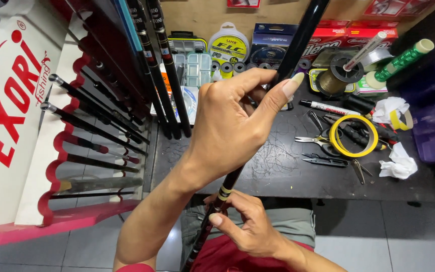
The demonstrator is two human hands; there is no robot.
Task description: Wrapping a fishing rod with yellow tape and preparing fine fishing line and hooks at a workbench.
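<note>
Up close, left hand (230,128) wrapped around a black fishing rod (298,43), fingers curled over the shaft, thumb (283,93) pressed flat along it. Lower down, right hand (250,229) pinching the same rod between thumb and fingertips, just below a yellow band (224,192) on the shaft. Rod slanting from the lap up past both hands toward the top edge.

Beyond the left thumb, on the black worktable (288,176): a white marker (328,107), a yellow tape ring (353,136), scissors (310,140), black snips (323,161), loose strands of line (273,156). Further out, 2 crumpled tissues (399,163), a spool of brown thread (332,81), a green thread bobbin (399,63). Behind the left knuckles, clear tackle boxes (197,68) and a round line spool pack (229,45). Left of the wrist, a red and white rack (51,166) holding dark rod sections (91,126).
</note>
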